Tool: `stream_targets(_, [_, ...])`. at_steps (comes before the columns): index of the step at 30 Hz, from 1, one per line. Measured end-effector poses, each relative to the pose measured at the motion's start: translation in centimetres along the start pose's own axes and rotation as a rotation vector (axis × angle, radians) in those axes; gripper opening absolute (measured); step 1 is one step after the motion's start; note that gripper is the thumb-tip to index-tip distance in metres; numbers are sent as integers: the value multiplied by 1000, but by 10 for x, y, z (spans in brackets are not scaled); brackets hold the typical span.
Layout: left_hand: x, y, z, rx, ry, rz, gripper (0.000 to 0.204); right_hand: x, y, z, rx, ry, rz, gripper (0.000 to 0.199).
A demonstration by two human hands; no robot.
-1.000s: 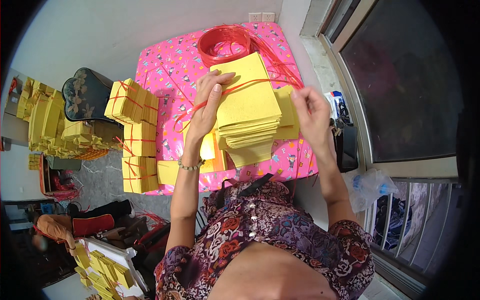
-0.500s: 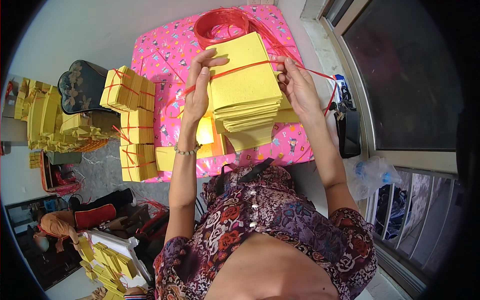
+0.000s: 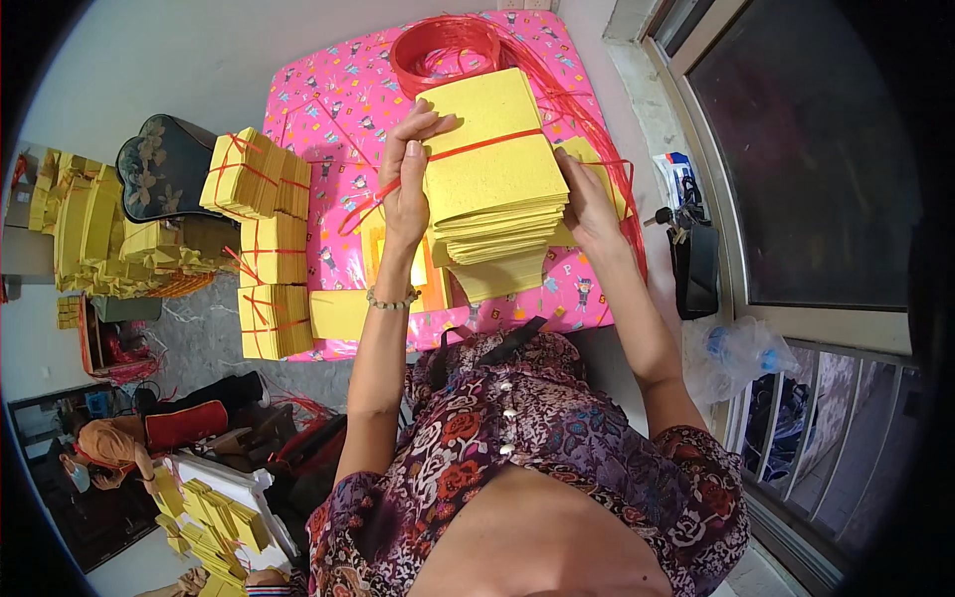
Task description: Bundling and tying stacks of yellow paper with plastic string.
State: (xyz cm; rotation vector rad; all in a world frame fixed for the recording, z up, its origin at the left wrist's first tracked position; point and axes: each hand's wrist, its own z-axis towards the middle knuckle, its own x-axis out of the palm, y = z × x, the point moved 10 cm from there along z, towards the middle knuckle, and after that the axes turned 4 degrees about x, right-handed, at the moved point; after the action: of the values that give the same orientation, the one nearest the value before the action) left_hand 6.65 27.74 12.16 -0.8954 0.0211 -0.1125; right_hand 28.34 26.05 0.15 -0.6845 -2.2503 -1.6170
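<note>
A thick stack of yellow paper sheets stands on the table in front of me, its near edges slightly uneven. Across its top runs a flat red strap. My left hand presses the stack's left side, fingers bent at its far left corner; the strap's loose end comes out beside this hand. On the opposite side my right hand grips the stack, most of its fingers hidden behind the edge. More yellow sheets lie beneath the stack.
A coil of red strapping lies at the far side of the pink patterned table. Tied yellow bundles line the left edge. At right are a black bag and a window. A person bends at lower left.
My right hand has let go of the red strap and moved down to the stack's right side. The strap's right-hand length has dropped. The stack has shifted slightly right.
</note>
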Motion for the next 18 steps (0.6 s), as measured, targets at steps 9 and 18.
stream_targets(9, [3,2,-8,19,-116,-145,38,11,-3,-7,-45,-46,-56,26])
stream_targets(18, [-10,41,-46,-401,-343,-55,62,1,-28,12,38,-22,64,20])
